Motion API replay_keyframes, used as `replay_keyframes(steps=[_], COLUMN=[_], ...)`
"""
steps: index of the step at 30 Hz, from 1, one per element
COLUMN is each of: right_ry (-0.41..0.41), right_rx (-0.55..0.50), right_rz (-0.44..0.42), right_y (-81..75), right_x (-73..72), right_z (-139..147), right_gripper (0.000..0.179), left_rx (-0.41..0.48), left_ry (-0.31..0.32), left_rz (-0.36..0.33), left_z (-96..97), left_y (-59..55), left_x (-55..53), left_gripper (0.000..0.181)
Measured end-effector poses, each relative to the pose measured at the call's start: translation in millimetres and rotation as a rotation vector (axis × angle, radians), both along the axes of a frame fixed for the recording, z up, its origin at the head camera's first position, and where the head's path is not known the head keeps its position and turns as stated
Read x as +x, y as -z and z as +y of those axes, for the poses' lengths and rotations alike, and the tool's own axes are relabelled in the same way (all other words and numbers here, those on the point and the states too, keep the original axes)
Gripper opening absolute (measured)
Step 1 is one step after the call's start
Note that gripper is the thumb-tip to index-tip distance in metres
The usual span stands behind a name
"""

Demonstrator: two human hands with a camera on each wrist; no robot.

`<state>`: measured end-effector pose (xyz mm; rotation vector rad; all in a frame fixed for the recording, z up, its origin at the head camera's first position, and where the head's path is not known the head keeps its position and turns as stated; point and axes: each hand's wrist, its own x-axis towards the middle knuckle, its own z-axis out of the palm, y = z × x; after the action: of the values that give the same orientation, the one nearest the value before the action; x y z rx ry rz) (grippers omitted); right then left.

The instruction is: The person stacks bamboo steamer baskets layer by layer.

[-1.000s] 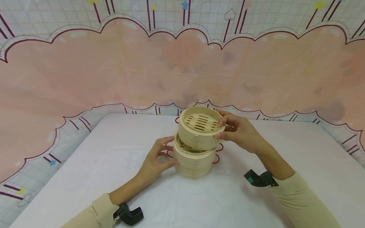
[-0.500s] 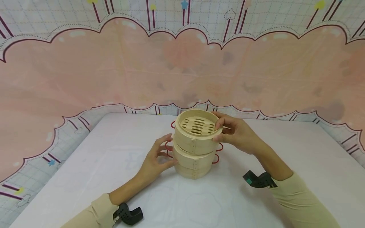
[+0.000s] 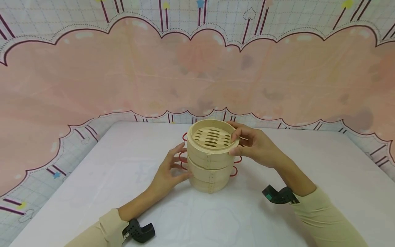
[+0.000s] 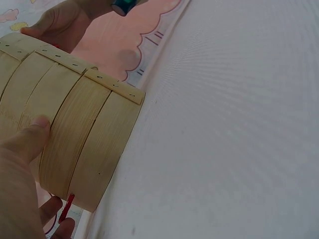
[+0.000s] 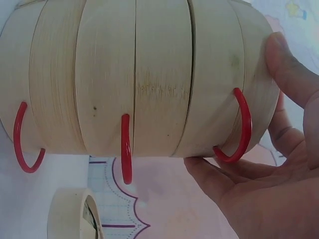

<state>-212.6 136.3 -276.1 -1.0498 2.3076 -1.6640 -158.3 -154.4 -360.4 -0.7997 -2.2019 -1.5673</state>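
A stack of three bamboo steamer baskets with red loop handles stands upright in the head view. My right hand [image 3: 254,145] grips the rim of the top steamer basket [image 3: 207,159], thumb on the outside and a fingertip over the edge. That basket sits over the lower steamer baskets [image 3: 210,180], its slatted floor facing up. My left hand [image 3: 169,169] holds the left side of the lower baskets. In the left wrist view its thumb [image 4: 37,132] lies against the bamboo wall, other fingers behind near a red handle [image 4: 66,208].
The stack stands on a white-covered table [image 3: 148,137] before a pink and white patterned backdrop [image 3: 172,79]. In the right wrist view, a pale round object [image 5: 67,214] with a dark inside appears beyond the stack. Each wrist wears a black camera mount [image 3: 140,231].
The right hand has brought the top basket left and down, from tilted and offset to lined up on the basket beneath. The left hand has stayed in place.
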Motion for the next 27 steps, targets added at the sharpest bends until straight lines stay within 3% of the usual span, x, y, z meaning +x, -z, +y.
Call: replay_keyframes(steps=[6,17,24,27], right_ry=[0.012,-0.038,-0.116,-0.127], right_rx=[0.029,0.072,0.159,0.172], right_rz=[0.023,0.036,0.083,0.068], right_y=[-0.7,-3.6,-1.1,2.9], right_x=[-0.6,-3.6,-8.9,-11.1], right_z=[0,3,16,19], right_gripper=[0.023,0.029,0.076,0.085], left_rx=[0.004,-0.007,-0.024,-0.009], left_ry=[0.002,0.020,-0.001,-0.028], left_rz=[0.003,0.006,0.024,0.041], left_z=[0.3,-0.2,0.1,1.1], left_y=[-0.5,-2.1,-4.9,-6.7], left_x=[-0.6,-1.9,-1.5,-0.8], left_gripper=[0.084,0.082,0.081,0.081])
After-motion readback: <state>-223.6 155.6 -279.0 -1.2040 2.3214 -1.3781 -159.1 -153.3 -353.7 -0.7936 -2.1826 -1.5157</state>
